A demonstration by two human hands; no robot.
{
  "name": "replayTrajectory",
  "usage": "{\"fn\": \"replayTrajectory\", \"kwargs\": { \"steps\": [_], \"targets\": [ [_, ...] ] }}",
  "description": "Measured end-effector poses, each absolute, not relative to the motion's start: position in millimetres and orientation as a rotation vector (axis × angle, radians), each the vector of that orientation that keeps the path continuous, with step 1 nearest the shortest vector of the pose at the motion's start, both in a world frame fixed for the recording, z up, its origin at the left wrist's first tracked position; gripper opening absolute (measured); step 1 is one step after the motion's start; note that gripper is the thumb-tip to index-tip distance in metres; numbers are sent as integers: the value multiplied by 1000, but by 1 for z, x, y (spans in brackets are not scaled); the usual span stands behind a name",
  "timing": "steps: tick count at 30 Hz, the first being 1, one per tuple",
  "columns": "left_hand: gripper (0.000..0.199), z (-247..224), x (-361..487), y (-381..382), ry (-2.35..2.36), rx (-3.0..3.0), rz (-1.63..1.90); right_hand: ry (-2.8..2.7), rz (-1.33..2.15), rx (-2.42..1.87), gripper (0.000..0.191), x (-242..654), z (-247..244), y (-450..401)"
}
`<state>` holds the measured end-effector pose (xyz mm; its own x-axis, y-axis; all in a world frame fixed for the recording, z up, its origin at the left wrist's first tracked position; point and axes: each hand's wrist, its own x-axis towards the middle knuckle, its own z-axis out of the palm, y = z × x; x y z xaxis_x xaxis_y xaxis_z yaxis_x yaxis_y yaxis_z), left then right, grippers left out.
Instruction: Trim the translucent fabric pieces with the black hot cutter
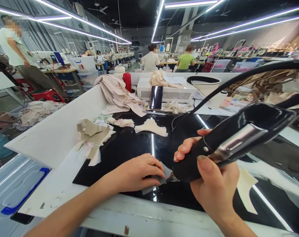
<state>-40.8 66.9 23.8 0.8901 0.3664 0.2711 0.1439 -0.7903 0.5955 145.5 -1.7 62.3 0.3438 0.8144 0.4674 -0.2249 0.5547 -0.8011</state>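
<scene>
My right hand [213, 181] is wrapped around a black corded hand tool [240, 131] with a silver metal lever along its side. The tool's lower end tilts down to the left, and a small metal tip shows just beside my left fingers. My left hand [142, 172] lies palm down, its fingers stretched over a thin, pale sheer fabric piece [167, 171] on the glossy black work surface [124, 151]. The hand hides part of that piece. Farther back lies a cream curved fabric piece [151, 127]. A cream cut piece [246, 191] rests right of my right hand.
Tied fabric bundles [94, 133] lie at the surface's left edge. Behind stand a phone [156, 97], a vented white box [175, 93] and draped beige fabric [120, 92]. A thick black cable [223, 85] arches over the right side. Co-workers sit at machines farther off.
</scene>
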Motion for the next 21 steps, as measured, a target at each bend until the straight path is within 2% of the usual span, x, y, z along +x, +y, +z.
{"fn": "replayTrajectory", "kwargs": {
  "steps": [6,14,21],
  "targets": [
    [20,24,-42,67,388,2469,493,-1024,737,-697,34,145,62,-2],
    [33,26,-42,66,387,2479,448,-959,625,-797,38,161,63,12],
    [41,25,-44,66,399,2443,388,-946,704,-766,42,151,67,2]
  ]
}}
